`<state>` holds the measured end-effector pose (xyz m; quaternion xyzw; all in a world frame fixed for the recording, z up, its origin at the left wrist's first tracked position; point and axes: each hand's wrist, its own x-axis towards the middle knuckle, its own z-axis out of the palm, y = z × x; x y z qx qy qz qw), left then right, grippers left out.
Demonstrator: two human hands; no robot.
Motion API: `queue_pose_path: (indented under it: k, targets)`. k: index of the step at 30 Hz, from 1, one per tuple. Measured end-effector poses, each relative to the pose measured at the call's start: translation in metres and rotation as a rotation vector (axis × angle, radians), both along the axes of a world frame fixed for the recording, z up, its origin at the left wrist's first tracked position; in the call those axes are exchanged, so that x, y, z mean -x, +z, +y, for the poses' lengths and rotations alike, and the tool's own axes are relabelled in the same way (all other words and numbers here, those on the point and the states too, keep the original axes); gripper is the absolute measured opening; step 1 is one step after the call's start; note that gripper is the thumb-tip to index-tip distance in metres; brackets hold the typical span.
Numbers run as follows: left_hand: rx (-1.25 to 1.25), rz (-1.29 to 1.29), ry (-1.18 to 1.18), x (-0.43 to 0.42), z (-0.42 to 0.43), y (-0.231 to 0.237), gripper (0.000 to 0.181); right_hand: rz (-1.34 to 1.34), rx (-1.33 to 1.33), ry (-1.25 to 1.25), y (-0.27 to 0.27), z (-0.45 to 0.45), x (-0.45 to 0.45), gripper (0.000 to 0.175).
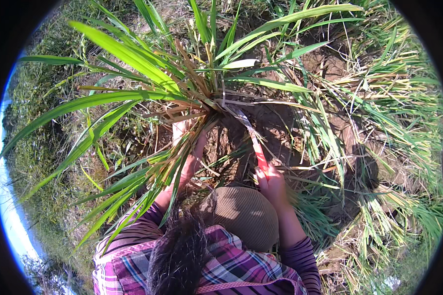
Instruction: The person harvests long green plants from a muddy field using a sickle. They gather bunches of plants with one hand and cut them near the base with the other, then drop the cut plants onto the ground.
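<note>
My left hand [198, 144] is closed around a bundle of leafy grass stalks [164, 166], partly hidden behind them. Cut stalk ends show in the bundle, and its long green blades trail down over my left forearm. In my right hand [274, 184] is the red handle [260, 158] of a sickle. Its pale, curved blade [246, 121] reaches up to the base of a large clump of green grass [206, 92], and the tip is hidden among the stems. Dry, brown stubs stand in the middle of this clump, beside my left hand.
Cut green and straw-coloured stalks [387, 92] lie across the soil on the right. More cut grass [313, 217] lies beside my right forearm. Low weeds [51, 147] cover the left side. A ribbed brown cloth cap [247, 217] fills the lower middle.
</note>
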<state>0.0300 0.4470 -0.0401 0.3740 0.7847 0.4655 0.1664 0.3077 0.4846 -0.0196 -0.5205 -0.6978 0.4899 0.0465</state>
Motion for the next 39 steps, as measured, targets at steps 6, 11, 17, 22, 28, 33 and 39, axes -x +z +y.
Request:
queue_pose_path:
  k: [6,11,17,22,28,33,39]
  targets:
    - [0.018,-0.049,0.021,0.000,-0.003,0.002,0.024,-0.039,0.033,-0.026,0.009,0.009,-0.018,0.037]
    - [0.028,-0.070,0.030,-0.001,-0.005,0.005,0.024,-0.006,-0.202,-0.025,0.025,-0.010,-0.023,0.027]
    - [0.030,-0.086,0.028,-0.003,-0.006,0.007,0.023,-0.006,-0.098,0.001,0.012,0.009,-0.014,0.030]
    - [0.029,-0.102,0.030,-0.006,-0.006,0.008,0.022,0.091,0.204,-0.127,-0.003,0.014,-0.017,0.036]
    - [0.030,-0.106,0.032,-0.006,-0.005,0.008,0.021,0.001,0.307,0.012,0.024,0.024,0.009,0.041]
    - [0.034,-0.118,0.030,-0.008,-0.008,0.007,0.021,-0.198,0.060,0.152,0.019,-0.005,0.009,0.047]
    - [0.023,-0.126,0.015,-0.009,-0.007,0.007,0.020,-0.010,-0.287,0.176,-0.004,0.015,0.022,0.028]
